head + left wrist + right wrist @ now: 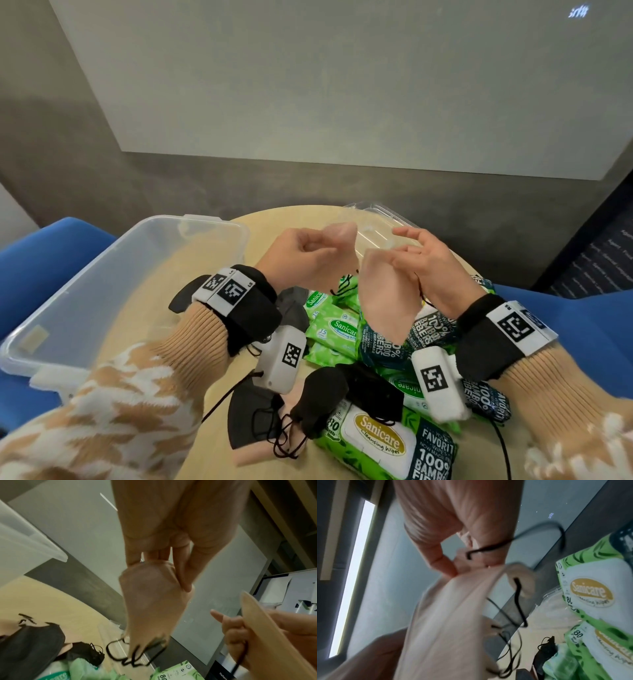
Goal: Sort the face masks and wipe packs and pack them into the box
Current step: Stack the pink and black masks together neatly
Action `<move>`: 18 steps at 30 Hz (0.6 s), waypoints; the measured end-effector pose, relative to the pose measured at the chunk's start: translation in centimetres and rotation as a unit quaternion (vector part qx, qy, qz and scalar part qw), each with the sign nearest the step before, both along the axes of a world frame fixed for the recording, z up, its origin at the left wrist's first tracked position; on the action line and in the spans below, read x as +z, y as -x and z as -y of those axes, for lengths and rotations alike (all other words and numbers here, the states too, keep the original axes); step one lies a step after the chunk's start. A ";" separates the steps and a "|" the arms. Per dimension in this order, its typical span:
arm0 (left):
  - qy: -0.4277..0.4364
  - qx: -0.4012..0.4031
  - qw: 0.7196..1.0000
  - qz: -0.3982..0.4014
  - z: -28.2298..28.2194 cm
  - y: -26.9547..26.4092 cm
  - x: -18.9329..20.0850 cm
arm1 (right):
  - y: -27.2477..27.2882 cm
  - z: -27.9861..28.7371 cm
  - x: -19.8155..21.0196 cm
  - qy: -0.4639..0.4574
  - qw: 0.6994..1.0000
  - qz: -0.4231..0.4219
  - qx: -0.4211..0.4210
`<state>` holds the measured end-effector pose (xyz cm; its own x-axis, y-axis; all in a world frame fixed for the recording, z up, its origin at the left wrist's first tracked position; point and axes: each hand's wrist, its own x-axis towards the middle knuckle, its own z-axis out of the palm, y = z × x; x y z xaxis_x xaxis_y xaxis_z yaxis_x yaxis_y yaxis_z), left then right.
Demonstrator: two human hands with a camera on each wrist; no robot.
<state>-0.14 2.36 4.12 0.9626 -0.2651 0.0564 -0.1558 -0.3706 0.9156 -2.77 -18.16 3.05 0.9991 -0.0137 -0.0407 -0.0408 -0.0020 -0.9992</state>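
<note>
Big Sanicare pack (383, 445) lies at the table's (212, 394) near edge, with a black mask (320, 399) resting on its left end and a grey mask (250, 416) over a beige one just beside it. Behind them, small green packs (330, 330) and dark-ended packs (424, 337) sit heaped at the table's middle. Left hand (301, 255) is raised over the heap, thumb and fingers pinching the top of a beige mask (152, 601) whose black loops dangle below. Right hand (435, 270) is up beside it, thumb and fingertips clamped on a second beige mask (387, 301) that hangs toward the packs, a black loop caught across the fingers. Clear box (85, 301) stands on the table's left edge, hanging off it; a clear lid (380, 219) lies at the far edge behind the hands.
</note>
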 end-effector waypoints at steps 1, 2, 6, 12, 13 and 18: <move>0.018 -0.009 1.000 -0.022 0.2 0.4 0.0 | 0.0 -0.1 -0.1 0.000 1.000 0.012 0.009; 0.033 -0.019 0.998 -0.041 0.4 0.7 0.0 | -0.1 -0.2 -0.1 -0.005 1.000 0.025 0.014; 0.057 -0.033 0.996 -0.067 1.1 1.2 -0.3 | 0.2 -1.0 0.2 -0.002 0.997 0.081 0.013; 0.097 0.031 0.995 -0.017 1.2 0.8 -0.2 | 1.0 -0.7 0.1 0.137 0.977 0.166 -0.001; 0.107 0.037 0.994 -0.007 1.0 0.6 -0.2 | 1.2 -0.6 0.0 0.179 0.965 0.189 -0.007; 0.180 0.070 0.981 -0.031 0.6 0.2 -0.1 | 2.0 -0.3 -0.6 0.348 0.885 0.304 0.058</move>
<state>-0.33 1.77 3.99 0.9927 -0.1033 0.0623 -0.0663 -0.0362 0.9971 -4.74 -17.89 2.43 0.8299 0.2796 0.4829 0.5446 -0.5944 -0.5917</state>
